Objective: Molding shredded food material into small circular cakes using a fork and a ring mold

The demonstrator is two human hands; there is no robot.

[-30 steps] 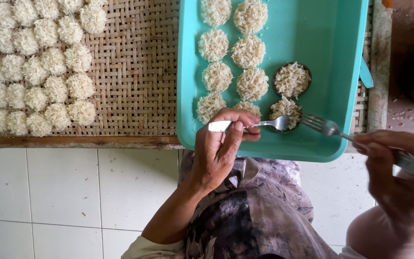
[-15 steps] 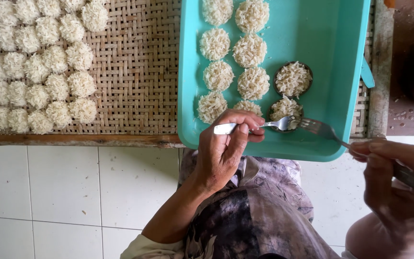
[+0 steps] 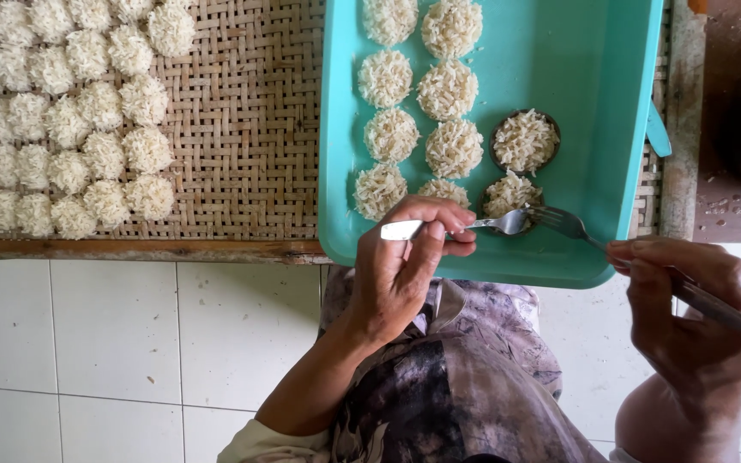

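Two utensils meet over the near edge of a turquoise tray (image 3: 611,77): the left hand (image 3: 400,270) is clenched around the handle of a spoon (image 3: 460,226), and the right hand (image 3: 696,321) pinches the handle of a fork (image 3: 645,267), whose tines touch the spoon's bowl just beside a small round mould (image 3: 509,195) heaped with rice. A second filled mould (image 3: 525,141) sits just beyond it. To their left in the tray lie two rows of round rice cakes (image 3: 449,87). The tray rests on a woven bamboo mat (image 3: 250,129), where many more white rice cakes (image 3: 62,120) are packed close together at the far left, well apart from the tray. Below the mat's wooden edge runs a white tiled floor (image 3: 113,334). The person's patterned clothing (image 3: 465,377) fills the foreground between the arms.
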